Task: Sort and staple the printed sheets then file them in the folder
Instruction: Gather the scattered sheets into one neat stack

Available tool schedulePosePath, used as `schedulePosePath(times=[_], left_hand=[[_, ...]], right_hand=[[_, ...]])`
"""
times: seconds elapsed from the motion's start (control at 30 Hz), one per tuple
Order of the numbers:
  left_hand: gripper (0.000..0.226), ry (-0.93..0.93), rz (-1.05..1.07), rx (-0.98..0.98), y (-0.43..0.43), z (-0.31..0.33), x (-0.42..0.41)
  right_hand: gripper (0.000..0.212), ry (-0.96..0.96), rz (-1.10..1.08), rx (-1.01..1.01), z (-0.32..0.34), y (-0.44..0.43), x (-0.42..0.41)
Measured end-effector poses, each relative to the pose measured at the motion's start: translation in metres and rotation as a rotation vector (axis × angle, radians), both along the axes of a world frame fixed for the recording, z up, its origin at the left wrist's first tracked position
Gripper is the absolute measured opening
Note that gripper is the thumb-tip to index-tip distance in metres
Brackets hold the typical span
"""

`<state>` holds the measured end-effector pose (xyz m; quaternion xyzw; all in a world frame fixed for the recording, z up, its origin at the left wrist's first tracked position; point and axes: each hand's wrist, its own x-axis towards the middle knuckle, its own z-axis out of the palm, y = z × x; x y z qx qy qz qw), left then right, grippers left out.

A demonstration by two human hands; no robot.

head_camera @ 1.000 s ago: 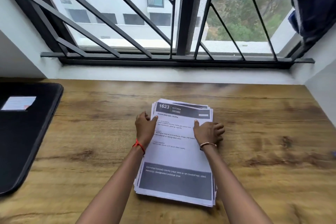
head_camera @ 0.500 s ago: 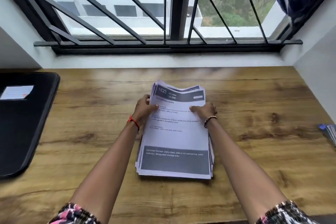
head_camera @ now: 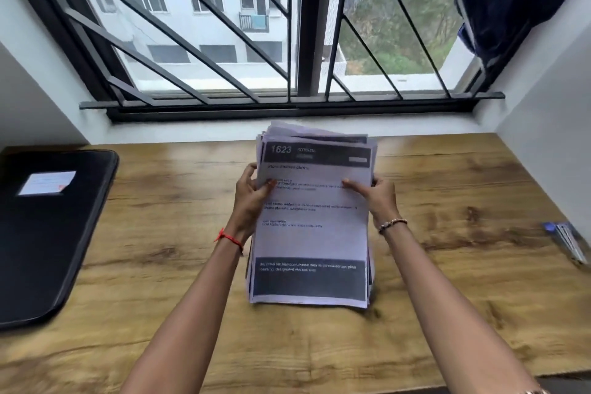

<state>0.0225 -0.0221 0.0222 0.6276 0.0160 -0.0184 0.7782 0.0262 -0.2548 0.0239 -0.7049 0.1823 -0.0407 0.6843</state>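
Desk (head_camera: 160, 265) under barred window (head_camera: 300, 25) | one sheet stack (head_camera: 313, 233), far end raised higher than before, near edge on desk | left hand (head_camera: 251, 198), right hand (head_camera: 377, 198) pinch its sides, thumbs on top | one folder (head_camera: 48, 233) well left of grip

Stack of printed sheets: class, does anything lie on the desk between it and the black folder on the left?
Nothing visible does. Only wooden desk separates the stack, held by the left hand and right hand, from the black folder. The blue object lies at the far right.
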Motion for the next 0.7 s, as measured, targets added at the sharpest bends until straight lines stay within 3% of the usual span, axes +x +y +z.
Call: schedulePosePath(times=[0.17, 0.27, 0.43, 0.7], left_hand=[[0.022, -0.311, 0.227, 0.090, -0.019, 0.055, -0.003], [0.026, -0.500, 0.388, 0.256, -0.032, 0.061, -0.013], [0.036, -0.458, 0.403, 0.351, -0.030, 0.018, -0.041], [0.030, -0.471, 0.422, 0.415, -0.018, 0.013, -0.046]], right_hand=[[0.024, -0.425, -0.198, -0.110, 0.065, 0.037, -0.009], [0.024, -0.598, -0.247, -0.179, 0.071, 0.064, -0.025], [0.037, -0.547, -0.248, -0.218, 0.026, 0.078, -0.054], [0.025, -0.571, -0.257, -0.393, 0.014, 0.072, -0.059]])
